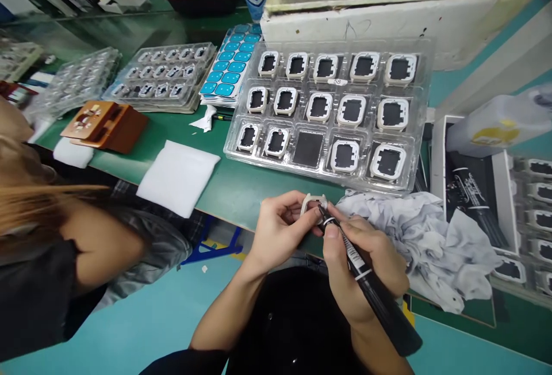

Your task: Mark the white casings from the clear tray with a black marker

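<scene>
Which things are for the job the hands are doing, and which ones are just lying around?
Seem part of the job:
- pale frame, in the left hand
- black marker, in the right hand
- clear tray of similar frames

Probably just lying about:
- orange-brown box
- flat white cloth
- crumpled cloths

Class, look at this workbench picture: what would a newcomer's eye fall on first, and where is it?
Probably the clear tray of white frames in rows across the middle, with one slot frameless in the nearest row. Just below it, the right hand holds a thick black marker against a pale frame in the left hand.
</scene>
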Motion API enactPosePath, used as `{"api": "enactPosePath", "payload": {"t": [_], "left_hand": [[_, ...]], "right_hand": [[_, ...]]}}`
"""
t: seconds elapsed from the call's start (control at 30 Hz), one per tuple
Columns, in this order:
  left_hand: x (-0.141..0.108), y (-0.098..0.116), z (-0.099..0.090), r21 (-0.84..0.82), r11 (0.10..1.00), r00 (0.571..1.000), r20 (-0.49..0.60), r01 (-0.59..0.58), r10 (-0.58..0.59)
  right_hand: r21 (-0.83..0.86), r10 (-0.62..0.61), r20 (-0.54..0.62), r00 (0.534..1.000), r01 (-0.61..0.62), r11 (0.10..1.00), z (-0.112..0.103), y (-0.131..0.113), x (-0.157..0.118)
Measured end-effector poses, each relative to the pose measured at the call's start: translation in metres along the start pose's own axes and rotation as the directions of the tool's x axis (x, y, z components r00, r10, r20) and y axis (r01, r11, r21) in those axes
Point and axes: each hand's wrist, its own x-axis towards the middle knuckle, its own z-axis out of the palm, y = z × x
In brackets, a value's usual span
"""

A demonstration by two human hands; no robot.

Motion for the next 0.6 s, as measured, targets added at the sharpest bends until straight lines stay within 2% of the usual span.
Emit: {"api": "enactPosePath", "payload": {"t": [0.33, 0.47, 0.6], "left_hand": [[0.006, 0.005, -0.005, -0.057, 0.995, 0.995, 0.046, 0.088, -0.085], [0.008, 0.001, -0.011, -0.078, 0.993, 0.994, 0.074, 0.090, -0.084], [0.008, -0.002, -0.010, -0.062, 0.996, 0.997, 0.049, 0.069, -0.066]], "right_hand": [[0.076, -0.049, -0.018, 0.999, 0.051, 0.996, 0.000, 0.002, 0.001], [0.125, -0.049, -0.008, 0.999, 0.049, 0.991, -0.001, 0.002, 0.001], [0.137, -0.012, 0.005, 1.000, 0.011, 0.990, 0.000, 0.000, 0.002]]}}
